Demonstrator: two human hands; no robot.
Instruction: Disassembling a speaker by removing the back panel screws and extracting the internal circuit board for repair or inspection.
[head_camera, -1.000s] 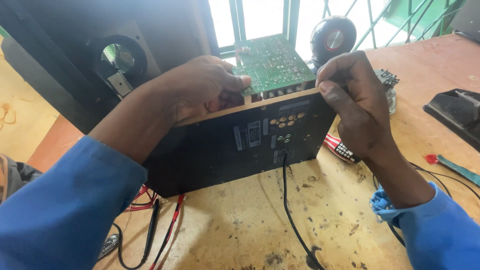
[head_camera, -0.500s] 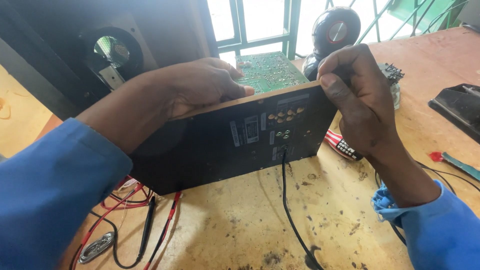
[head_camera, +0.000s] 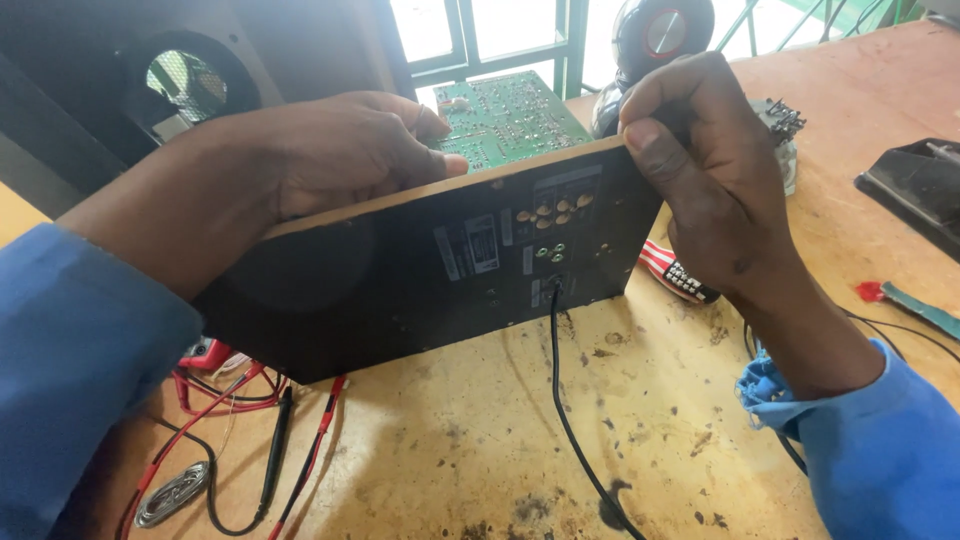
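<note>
In the head view, a black back panel (head_camera: 440, 270) with a wooden top edge is held upright on the stained wooden workbench (head_camera: 480, 450). The left hand (head_camera: 340, 150) is laid over the panel's top edge, its fingers curled down behind it, where their tips are hidden. The right hand (head_camera: 710, 170) is closed around the panel's upper right corner, thumb on the near face and fingers wrapped over the edge. A green circuit board (head_camera: 505, 120), fixed to the far side, is seen above the edge between the two hands. A black cable (head_camera: 565, 410) is led from the panel's lower middle down across the bench. Behind the left hand a dark speaker cabinet (head_camera: 190, 80) with a round port is seen; a round speaker driver (head_camera: 660, 35) lies behind the right hand. Red and black probe leads (head_camera: 280, 450) lie below the panel's left corner, a red-and-white striped item (head_camera: 675, 270) just beside its right edge, and a black tray (head_camera: 915, 190) well to the right.

Compared with half a second ago, the panel is seen tilted a little more, so that more of the circuit board is exposed; both grips are unchanged.
</note>
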